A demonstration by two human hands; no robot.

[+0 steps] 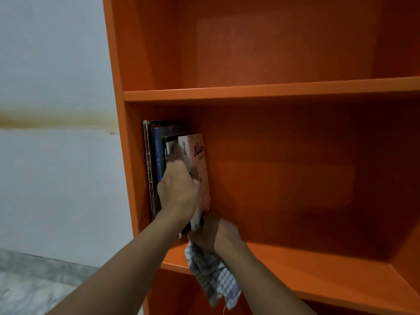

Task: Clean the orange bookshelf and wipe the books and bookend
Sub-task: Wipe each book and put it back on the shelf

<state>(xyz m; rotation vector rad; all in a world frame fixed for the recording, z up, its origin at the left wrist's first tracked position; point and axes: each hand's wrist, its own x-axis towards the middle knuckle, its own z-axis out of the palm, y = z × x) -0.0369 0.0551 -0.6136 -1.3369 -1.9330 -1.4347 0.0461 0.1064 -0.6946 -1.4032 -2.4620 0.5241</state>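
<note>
An orange bookshelf (261, 93) fills the view. Several books stand upright at the left end of its middle shelf, against the side panel. The rightmost is a pale pink book (200, 155) with dark lettering on its cover. My left hand (178, 189) grips the spines of the books, fingers curled over the pink book's edge. My right hand (213, 233) is at the foot of the pink book and holds a blue-and-white checked cloth (216, 280), which hangs below the shelf edge. I see no bookend.
The upper shelf (272, 53) holds nothing. To the right of the books runs bare shelf board (318, 264). A pale wall (56, 155) with a brown stain stands to the left, above a marbled floor (34, 285).
</note>
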